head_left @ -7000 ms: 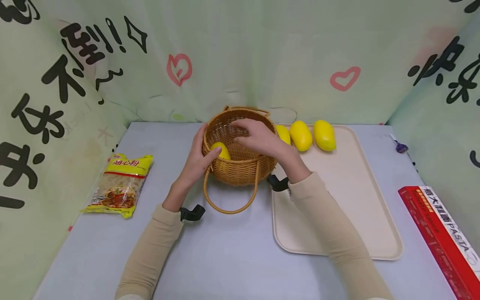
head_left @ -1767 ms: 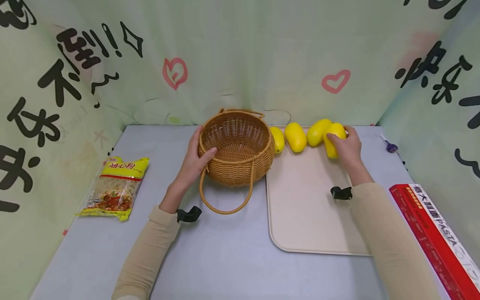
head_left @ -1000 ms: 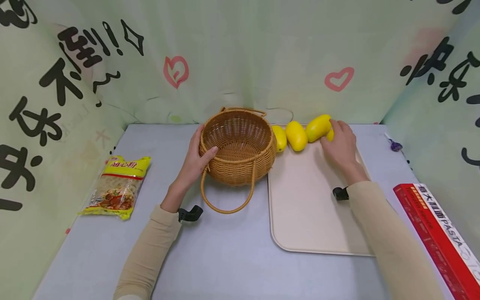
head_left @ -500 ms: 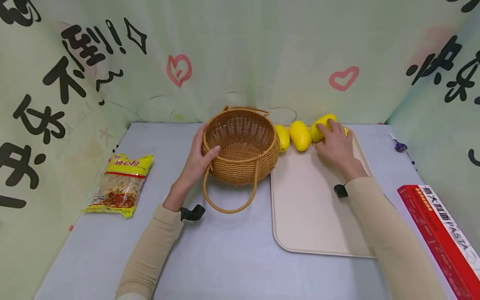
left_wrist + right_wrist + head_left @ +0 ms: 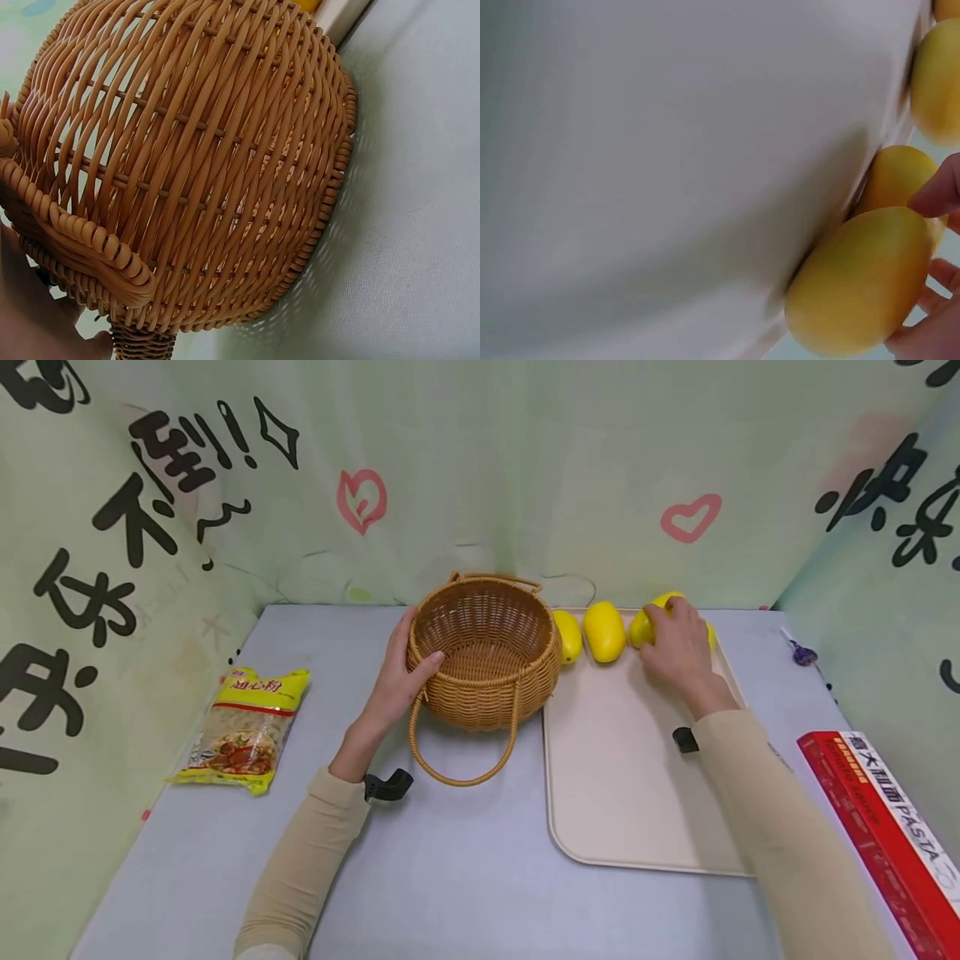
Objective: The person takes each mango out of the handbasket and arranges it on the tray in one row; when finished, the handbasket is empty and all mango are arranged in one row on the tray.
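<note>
My left hand (image 5: pixel 401 672) holds the brown wicker basket (image 5: pixel 480 706) by its left side, thumb over the rim and the other fingers outside. The basket tilts toward me, its bare woven inside showing, one handle hanging down in front. Along the back of the beige tray (image 5: pixel 622 793) several yellow mangoes lie in a row. My right hand (image 5: pixel 681 647) grips the third mango (image 5: pixel 641 628) from the left, thumb on the near side. Close beside that hand is the rightmost mango (image 5: pixel 855 285), largely covered by the hand in the head view.
A yellow-topped food bag (image 5: pixel 243 731) lies on the table at left. At right are a long red pasta box (image 5: pixel 877 835) and a small purple wrapped lollipop (image 5: pixel 804 655). Printed curtains stand behind and on both sides.
A mango seen in the basket earlier is gone from it. My right hand set a mango at the row's right end, then moved left onto its neighbour. My left hand stays on the basket.
</note>
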Tool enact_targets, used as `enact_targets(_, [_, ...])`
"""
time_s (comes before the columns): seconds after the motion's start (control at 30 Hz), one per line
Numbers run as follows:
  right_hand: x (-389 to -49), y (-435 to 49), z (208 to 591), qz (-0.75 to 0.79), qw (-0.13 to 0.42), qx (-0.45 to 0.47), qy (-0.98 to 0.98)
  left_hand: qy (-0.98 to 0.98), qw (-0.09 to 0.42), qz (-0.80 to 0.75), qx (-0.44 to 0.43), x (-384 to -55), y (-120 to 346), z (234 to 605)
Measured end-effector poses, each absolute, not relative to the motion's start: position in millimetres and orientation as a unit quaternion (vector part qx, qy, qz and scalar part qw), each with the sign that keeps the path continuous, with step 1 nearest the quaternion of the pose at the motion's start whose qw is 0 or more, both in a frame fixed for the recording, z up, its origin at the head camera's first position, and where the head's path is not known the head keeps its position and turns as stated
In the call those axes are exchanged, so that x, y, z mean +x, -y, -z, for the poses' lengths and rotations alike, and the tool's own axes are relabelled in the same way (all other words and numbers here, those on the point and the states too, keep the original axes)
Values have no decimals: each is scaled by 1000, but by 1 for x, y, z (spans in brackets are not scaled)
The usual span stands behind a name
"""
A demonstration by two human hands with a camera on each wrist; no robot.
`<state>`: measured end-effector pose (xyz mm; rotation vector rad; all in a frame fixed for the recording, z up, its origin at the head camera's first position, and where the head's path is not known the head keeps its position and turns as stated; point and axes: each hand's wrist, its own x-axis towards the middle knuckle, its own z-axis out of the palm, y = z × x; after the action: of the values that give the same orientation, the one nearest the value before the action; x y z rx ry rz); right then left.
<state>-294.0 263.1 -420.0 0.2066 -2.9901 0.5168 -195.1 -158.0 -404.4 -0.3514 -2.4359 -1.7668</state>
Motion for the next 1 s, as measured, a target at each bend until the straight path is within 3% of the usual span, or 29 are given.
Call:
enact_targets(0.5, [-287,-273,412,-169,32,65,983,810,63,573,-109,-200,161,414])
enact_targets(1.0, [-287,-263,404,-163,14,100,982,806,48,579,-113,-177,152,377])
